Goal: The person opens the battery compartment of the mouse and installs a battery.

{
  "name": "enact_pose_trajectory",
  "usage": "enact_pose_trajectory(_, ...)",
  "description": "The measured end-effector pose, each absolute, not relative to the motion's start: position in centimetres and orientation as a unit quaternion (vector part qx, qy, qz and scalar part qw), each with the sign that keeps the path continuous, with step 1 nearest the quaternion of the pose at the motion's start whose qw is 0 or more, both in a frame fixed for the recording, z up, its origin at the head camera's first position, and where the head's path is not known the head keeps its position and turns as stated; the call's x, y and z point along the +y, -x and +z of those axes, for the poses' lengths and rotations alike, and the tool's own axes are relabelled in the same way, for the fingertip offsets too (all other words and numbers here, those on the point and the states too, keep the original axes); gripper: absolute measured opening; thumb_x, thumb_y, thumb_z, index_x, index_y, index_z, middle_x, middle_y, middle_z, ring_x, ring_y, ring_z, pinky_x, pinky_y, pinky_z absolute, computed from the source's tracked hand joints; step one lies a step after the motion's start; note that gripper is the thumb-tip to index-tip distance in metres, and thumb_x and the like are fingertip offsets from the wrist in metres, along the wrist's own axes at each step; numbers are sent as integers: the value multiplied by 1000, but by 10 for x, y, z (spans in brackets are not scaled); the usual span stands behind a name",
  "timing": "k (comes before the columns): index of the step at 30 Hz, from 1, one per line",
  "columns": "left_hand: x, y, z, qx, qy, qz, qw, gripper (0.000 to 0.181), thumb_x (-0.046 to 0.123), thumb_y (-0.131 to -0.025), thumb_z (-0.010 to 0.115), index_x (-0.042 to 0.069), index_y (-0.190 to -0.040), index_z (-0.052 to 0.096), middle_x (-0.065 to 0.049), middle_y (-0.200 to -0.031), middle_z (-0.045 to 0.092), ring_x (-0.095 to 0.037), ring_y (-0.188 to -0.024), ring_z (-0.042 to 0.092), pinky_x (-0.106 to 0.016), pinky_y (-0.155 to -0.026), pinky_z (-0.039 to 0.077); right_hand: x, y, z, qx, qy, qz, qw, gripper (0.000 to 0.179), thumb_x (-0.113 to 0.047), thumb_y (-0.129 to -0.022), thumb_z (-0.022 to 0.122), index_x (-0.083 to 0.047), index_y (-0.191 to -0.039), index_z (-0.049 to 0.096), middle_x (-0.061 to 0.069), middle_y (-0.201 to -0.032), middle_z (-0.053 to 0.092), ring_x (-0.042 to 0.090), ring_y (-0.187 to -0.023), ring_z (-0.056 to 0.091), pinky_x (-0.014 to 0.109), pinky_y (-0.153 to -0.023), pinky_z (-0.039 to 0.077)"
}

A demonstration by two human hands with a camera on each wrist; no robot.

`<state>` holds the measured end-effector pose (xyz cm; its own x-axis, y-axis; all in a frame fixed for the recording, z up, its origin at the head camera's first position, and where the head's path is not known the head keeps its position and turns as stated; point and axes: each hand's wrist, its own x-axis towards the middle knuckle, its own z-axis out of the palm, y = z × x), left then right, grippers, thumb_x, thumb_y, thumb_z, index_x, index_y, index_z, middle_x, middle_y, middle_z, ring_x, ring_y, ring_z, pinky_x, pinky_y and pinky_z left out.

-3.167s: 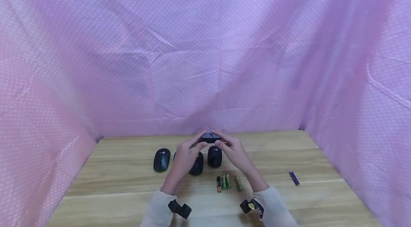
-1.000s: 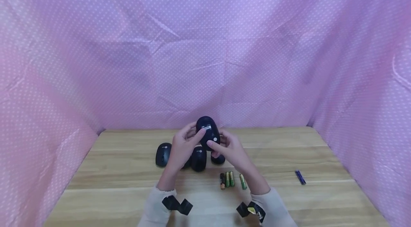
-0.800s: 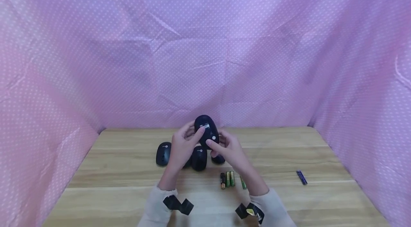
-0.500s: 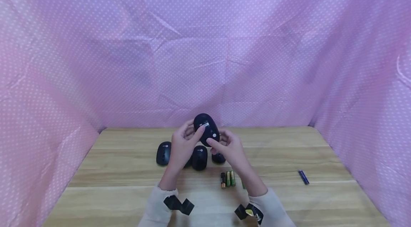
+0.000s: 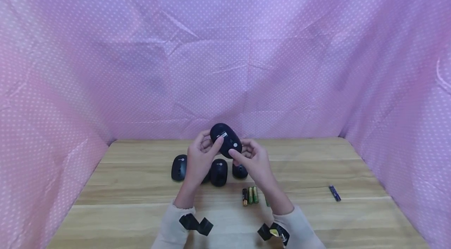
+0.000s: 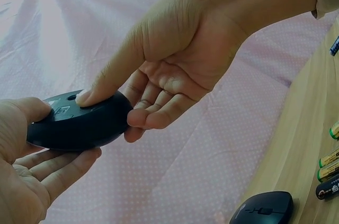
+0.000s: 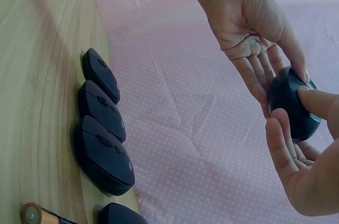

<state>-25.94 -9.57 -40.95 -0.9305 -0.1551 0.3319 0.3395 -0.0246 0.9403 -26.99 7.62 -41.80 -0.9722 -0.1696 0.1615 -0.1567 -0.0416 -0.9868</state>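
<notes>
A black computer mouse (image 5: pixel 230 138) is held up above the table, underside toward the head camera, showing a white label and a round pale spot. My left hand (image 5: pixel 200 159) grips its left side, thumb on the underside and fingers behind. My right hand (image 5: pixel 256 163) grips the lower right end, thumb pressed on the underside near the edge. In the left wrist view both thumbs lie on the flat base of the mouse (image 6: pixel 79 126), fingers beneath and at its end. The right wrist view shows the mouse (image 7: pixel 291 102) pinched between both hands.
Several black mice stand in a row on the wooden table (image 5: pixel 134 190), among them a left mouse (image 5: pixel 179 168) and a middle mouse (image 5: pixel 219 173). Upright-lying AA batteries (image 5: pixel 251 195) sit near my right forearm, which partly covers one. A blue battery (image 5: pixel 335 193) lies right. Pink dotted cloth (image 5: pixel 225 65) surrounds the table.
Earlier, both hands reached to the mouse at the table's back; it has since been lifted and turned underside up. Over the last second it tilts further left, and my right hand shifts slightly.
</notes>
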Motion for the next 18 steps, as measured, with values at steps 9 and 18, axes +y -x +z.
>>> enact_pose_trajectory(9, -96, 262, -409, -671, 69, -712, 195, 33, 18, -95, 73, 5, -125, 67, -22, -105, 76, -14, -84, 77, -30, -72, 65, 68, 270, -419, 682, 121, -721, -7, 36, -7, -92, 76, 2, -123, 61, 9, -90, 70, 13, -67, 68, 26, -65, 64)
enact_pose_trajectory(18, -98, 266, -412, -669, 55, -716, 190, 37, 17, -95, 73, 4, -129, 66, -22, -108, 75, -13, -87, 77, -29, -72, 65, 63, 270, -420, 687, 112, -718, -13, 37, -6, -91, 76, 3, -123, 61, 10, -90, 70, 13, -67, 68, 26, -65, 64)
